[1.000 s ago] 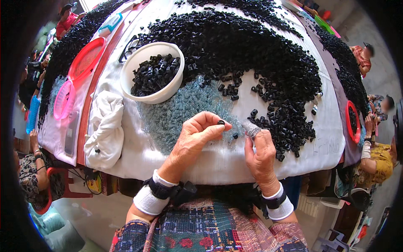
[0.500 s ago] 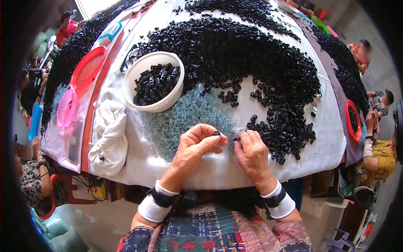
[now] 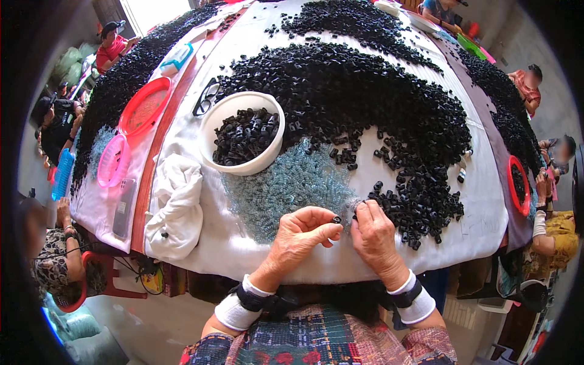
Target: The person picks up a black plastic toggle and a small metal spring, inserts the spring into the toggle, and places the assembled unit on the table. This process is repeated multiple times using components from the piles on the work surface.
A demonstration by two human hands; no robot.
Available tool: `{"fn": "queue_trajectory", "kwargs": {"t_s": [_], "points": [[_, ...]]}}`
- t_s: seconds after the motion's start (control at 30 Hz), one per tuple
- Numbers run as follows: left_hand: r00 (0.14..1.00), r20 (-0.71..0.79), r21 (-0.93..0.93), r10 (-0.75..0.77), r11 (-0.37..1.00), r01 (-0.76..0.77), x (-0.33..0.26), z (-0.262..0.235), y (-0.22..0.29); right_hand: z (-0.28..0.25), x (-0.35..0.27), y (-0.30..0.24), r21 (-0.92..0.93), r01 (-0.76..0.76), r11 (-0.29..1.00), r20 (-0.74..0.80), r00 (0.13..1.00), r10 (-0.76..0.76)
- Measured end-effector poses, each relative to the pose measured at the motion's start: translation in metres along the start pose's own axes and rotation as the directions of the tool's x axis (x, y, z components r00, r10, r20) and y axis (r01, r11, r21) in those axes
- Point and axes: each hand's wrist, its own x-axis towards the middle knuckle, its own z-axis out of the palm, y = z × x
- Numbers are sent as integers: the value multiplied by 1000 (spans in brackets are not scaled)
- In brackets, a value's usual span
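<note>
surface [image 3: 426,243]: white cloth cover, runs away from the person, other people seated along both sides
black heap [image 3: 365,103]: small black parts, covers most of the surface centre, loose ones spill toward the right hand
clear heap [image 3: 286,185]: pale bluish clear bits, between bowl and hands
bowl [image 3: 210,125]: white, round, left of centre, part full of black parts, touching the clear heap's far edge
rag [image 3: 176,207]: white, crumpled, left of the bowl, at the near edge
red tray [image 3: 146,106]: round, far left, thin scatter of small bits inside
pink basket [image 3: 112,161]: just near of the red tray, contents unclear
glasses [image 3: 205,97]: black, beside the bowl's far rim
left hand [image 3: 301,234]: palm down, wrist banded white, fingers [image 3: 325,228] curled, thumb and forefinger pinching one black part
right hand [image 3: 374,231]: close to the left, fingers bunched together at the clear heap's edge, held item too small to tell
black part [image 3: 336,219]: at the left fingertips, between both hands, just above the near edge
</note>
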Motion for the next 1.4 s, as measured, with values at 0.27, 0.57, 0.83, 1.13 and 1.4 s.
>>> {"fn": "queue_trajectory", "kwargs": {"t_s": [0.27, 0.57, 0.83, 1.13, 1.4], "points": [[999, -47, 20, -8, 1000, 9, 0, 1, -4, -4, 1, -3, -47, 22, 999, 16, 1000, -21], [998, -65, 49, 12, 999, -9, 0, 1, -9, -1, -1, -1, -33, -6, 999, 31, 1000, 7], [998, -56, 30, -3, 1000, 5, 0, 1, -7, -1, -11, 2, 156, -130, 979, -1, 991, 132], [996, -84, 31, -28, 999, 30, 0, 2, -4, -2, -16, 4, 175, -63, 983, -39, 997, 71], [997, -76, 93, -19, 995, 26, -2, 5, -6, -19, 5, -19, 553, -78, 830, -125, 977, 174]]}}
